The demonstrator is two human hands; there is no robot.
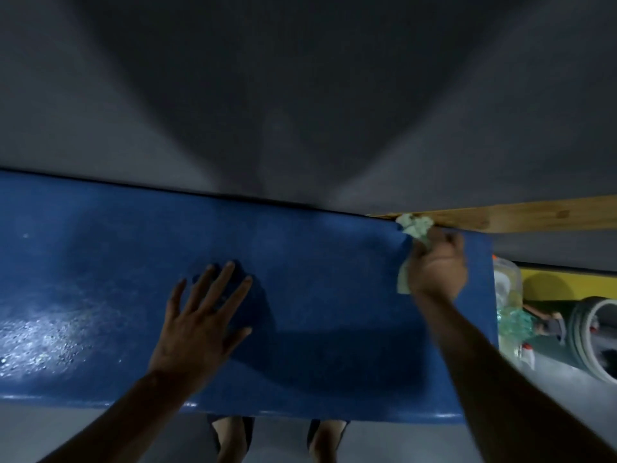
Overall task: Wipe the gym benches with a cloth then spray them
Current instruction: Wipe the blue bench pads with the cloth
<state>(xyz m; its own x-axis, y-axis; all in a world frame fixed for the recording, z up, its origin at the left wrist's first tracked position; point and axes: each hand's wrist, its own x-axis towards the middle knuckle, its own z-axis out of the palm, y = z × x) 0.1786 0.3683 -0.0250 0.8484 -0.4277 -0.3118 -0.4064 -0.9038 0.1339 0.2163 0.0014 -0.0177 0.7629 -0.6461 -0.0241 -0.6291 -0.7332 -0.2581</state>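
A long blue bench (317, 312) runs across the view against a grey wall. My left hand (203, 322) lies flat on the middle of the seat, fingers spread and straight. My right hand (437, 269) grips a crumpled pale green cloth (415, 227) and holds it against the bench's back edge near the right end. A strip of the cloth hangs below the fist. The left part of the seat shines wet with fine droplets.
A grey wall (300, 95) rises right behind the bench. A wooden plank (521, 217) lies along the wall at the right. Past the bench's right end stand a clear plastic bottle (507, 289), a grey pipe roll (594, 335) and a yellow surface (567, 282). My feet (277, 439) show below the seat.
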